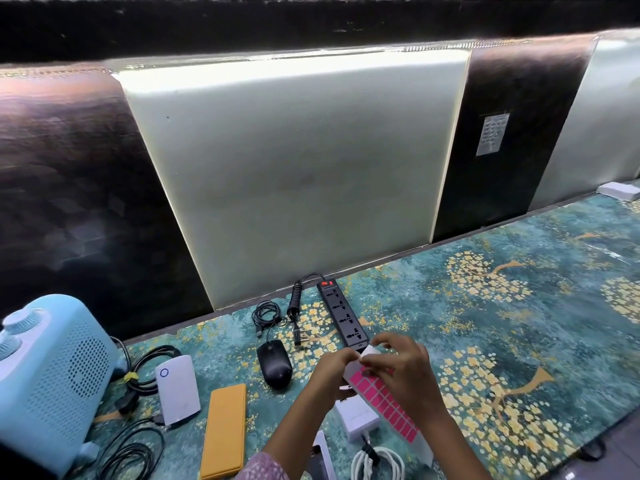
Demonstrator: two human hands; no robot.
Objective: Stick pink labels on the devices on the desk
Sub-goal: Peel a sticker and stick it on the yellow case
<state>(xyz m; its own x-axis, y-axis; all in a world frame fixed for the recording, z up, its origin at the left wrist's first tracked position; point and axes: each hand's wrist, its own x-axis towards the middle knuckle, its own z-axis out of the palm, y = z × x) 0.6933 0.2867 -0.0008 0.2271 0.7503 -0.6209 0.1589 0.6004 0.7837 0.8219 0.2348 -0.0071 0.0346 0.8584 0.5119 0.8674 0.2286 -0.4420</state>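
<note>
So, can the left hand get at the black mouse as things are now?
Probably not at once: the left hand holds the label sheet together with the right hand. The mouse lies uncovered just beside it.

Teal floral cloth (485,306) on desk, paper notice (492,134) on wall panel.

Office-like desk area, long desk (519,306) under a teal floral cover, lit wall panels (294,174) behind, power strip (343,315), mouse (274,363), cables (266,311), printed notice (492,134) on wall
</note>
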